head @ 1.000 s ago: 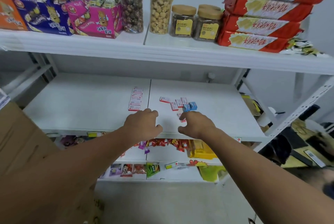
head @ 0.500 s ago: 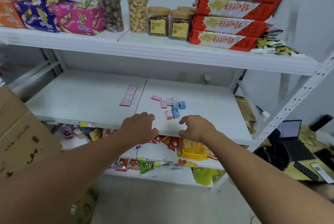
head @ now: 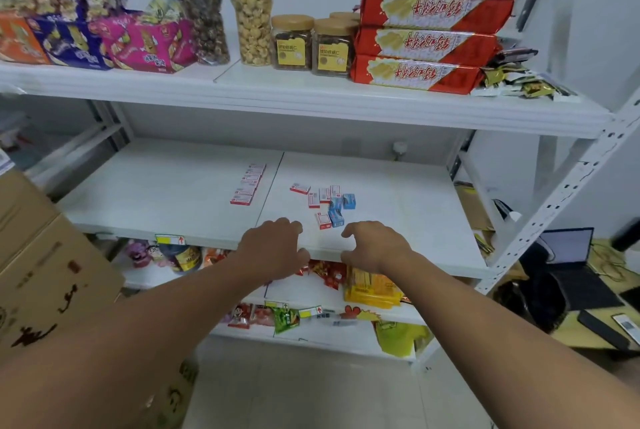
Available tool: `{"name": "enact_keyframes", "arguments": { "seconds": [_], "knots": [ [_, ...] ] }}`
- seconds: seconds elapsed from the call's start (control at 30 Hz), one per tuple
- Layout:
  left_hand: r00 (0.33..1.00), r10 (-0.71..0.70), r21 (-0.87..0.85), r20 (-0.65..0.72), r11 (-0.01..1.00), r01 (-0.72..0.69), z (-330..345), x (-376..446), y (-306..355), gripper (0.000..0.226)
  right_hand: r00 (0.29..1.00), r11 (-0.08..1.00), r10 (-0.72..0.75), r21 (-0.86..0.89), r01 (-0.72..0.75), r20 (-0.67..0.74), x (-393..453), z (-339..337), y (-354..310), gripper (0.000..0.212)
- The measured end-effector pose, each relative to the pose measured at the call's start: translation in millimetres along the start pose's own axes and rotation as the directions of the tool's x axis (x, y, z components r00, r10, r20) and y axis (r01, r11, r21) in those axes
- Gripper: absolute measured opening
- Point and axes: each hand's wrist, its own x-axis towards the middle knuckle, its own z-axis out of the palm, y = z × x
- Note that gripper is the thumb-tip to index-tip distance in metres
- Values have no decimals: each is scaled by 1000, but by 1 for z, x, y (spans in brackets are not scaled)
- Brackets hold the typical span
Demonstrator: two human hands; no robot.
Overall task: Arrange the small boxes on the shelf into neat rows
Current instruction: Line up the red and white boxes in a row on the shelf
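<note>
Both hands have drawn back toward the front lip of the middle shelf (head: 398, 193), and the view has swung left since a second ago, so the loose boxes now lie clear beyond the fingertips instead of under them; that reads as a pause between sorting moves, with most of the tidying not yet done. From the head view, the left hand (head: 272, 247) rests palm down at the shelf edge, fingers loosely curled and holding nothing, and the right hand (head: 375, 245) sits just beside it, also curled and empty. One neat row of red-and-white boxes (head: 248, 184) already runs front to back near the seam between the shelf panels. To its right the scattered boxes (head: 323, 202) lie at odd angles, red-and-white ones mixed with a few blue boxes (head: 341, 209), some touching. They look like tiny, light cardboard cartons with crisp edges on a smooth white painted surface, likely to slide easily under a fingertip.
</note>
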Motion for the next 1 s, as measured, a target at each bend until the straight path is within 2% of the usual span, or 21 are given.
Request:
{"name": "enact_keyframes", "arguments": {
  "seconds": [0.3, 0.53, 1.0],
  "knots": [
    [997, 74, -59, 5, 996, -73, -6, 46, -36, 58, 996, 996, 86, -11, -86, 10, 32, -6, -19, 59],
    [994, 103, -77, 24, 992, -101, -1, 78, -39, 59, 993, 993, 120, -14, -120, 11, 55, -8, -16, 57],
    [999, -12, -39, 52, 999, 14, 18, 143, -35, 56, 995, 1000, 20, 7, -21, 101, 140, -3, 40, 57]
  ]
}}
